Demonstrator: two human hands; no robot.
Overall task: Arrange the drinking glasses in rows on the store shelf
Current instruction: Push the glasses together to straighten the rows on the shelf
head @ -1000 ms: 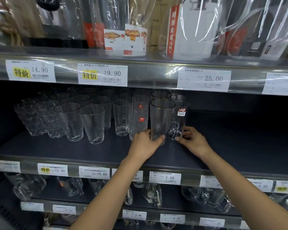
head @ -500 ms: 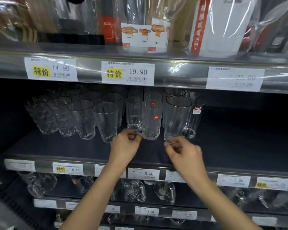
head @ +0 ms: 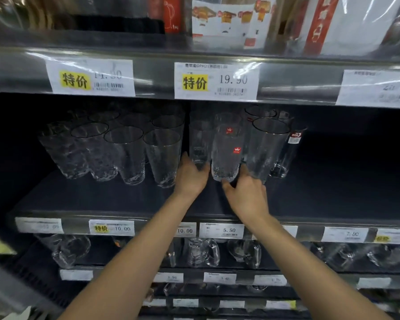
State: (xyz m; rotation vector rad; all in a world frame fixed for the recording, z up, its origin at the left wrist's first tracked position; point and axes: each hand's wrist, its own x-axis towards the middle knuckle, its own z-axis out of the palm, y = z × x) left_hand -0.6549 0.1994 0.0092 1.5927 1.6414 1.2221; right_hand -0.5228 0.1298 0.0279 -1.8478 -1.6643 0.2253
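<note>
Store aisle, dark shelf (head: 97, 199) at about chest height with price tags (head: 214, 80) along the rail above and more along its front lip. On the left of the shelf there's a bunch of textured tumblers (head: 125, 153) standing upright in rows, pretty tidy. Middle of the shelf has a narrow clear glass (head: 199, 142), then a cut-pattern glass with a red sticker (head: 226, 155), then a taller gold-rimmed glass (head: 267, 146) and a slim one with a red label (head: 286, 153) just beside it on the right.

Left hand (head: 191, 176) is curled around the base of the narrow clear glass, fingers closed on it. Right hand (head: 246, 192) has its fingers round the bottom of the red sticker glass, gripping it low, thumb in front. Both glasses upright and sitting on the shelf as far as I can tell. Lower shelves hold glass mugs (head: 202, 252), all a bit blurry
</note>
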